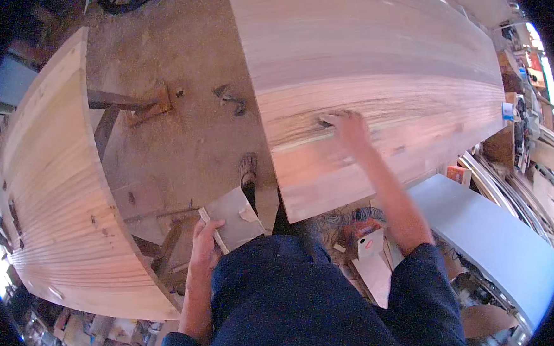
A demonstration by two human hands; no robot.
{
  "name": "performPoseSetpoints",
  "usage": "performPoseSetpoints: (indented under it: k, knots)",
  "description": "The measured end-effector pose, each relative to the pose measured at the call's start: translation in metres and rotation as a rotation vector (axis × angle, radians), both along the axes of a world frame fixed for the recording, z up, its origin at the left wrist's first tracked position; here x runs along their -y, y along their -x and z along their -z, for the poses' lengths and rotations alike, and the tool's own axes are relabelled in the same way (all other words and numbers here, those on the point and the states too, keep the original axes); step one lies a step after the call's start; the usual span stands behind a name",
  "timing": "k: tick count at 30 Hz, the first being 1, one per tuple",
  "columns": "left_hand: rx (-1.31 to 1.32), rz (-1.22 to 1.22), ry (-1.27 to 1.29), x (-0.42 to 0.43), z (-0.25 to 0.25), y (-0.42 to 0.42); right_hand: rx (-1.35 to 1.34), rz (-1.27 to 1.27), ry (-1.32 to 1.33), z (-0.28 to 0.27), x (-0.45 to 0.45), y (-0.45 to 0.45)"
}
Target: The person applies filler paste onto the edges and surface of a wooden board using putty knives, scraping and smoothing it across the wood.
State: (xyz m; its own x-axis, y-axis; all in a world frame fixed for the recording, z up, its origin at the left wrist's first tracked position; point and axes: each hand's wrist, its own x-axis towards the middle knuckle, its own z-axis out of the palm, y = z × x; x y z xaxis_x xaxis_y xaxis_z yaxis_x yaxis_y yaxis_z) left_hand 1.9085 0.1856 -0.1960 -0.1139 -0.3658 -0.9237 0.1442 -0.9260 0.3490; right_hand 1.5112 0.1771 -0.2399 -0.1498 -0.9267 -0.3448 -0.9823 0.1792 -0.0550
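My left hand (204,246) is low in front of my body, closed on the edge of a flat pale grey board (234,221). A light strip runs along the gripped edge, and a whitish patch shows near the board's right side. Over on the large wooden panel (371,53) to the right, my right hand (349,130) rests with its fingers bent together near the surface. A small dark shape (324,122) shows at its fingertips, beside dark grain. Blur hides whether this is a held tool or a mark in the wood.
A second wooden panel (63,205) stands on the left, over wooden supports (117,100). Between the panels is the brown floor (174,46), with my bare foot (247,165) on it. A pale blue board (490,236) lies at lower right, near stacked strips (506,190) and clutter.
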Motion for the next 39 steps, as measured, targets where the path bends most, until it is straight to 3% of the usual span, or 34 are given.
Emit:
performPoseSetpoints:
  k: [2, 5, 8, 11, 31, 38, 39]
  knots:
    - [-0.012, 0.031, 0.047, 0.002, -0.010, 0.008, -0.097, 0.045, -0.456, -0.013, 0.013, 0.013]
    - [-0.067, 0.002, 0.076, 0.006, 0.001, 0.006, 0.224, 0.101, -0.177, -0.055, -0.017, -0.001]
    - [-0.101, -0.044, 0.059, 0.001, 0.004, 0.001, 0.286, 0.109, 0.137, -0.041, -0.046, -0.009]
    - [-0.015, -0.049, 0.024, 0.006, -0.018, 0.007, 0.178, 0.061, 0.300, -0.024, -0.052, -0.029]
    - [-0.075, -0.086, 0.045, -0.005, -0.001, -0.014, 0.055, 0.069, 0.275, 0.006, -0.061, -0.031]
    - [-0.038, -0.037, 0.050, -0.002, -0.005, -0.012, 0.075, 0.052, 0.378, 0.019, -0.058, -0.040]
    - [-0.041, -0.026, 0.057, 0.000, -0.006, -0.011, 0.091, 0.067, 0.231, 0.007, -0.045, -0.039]
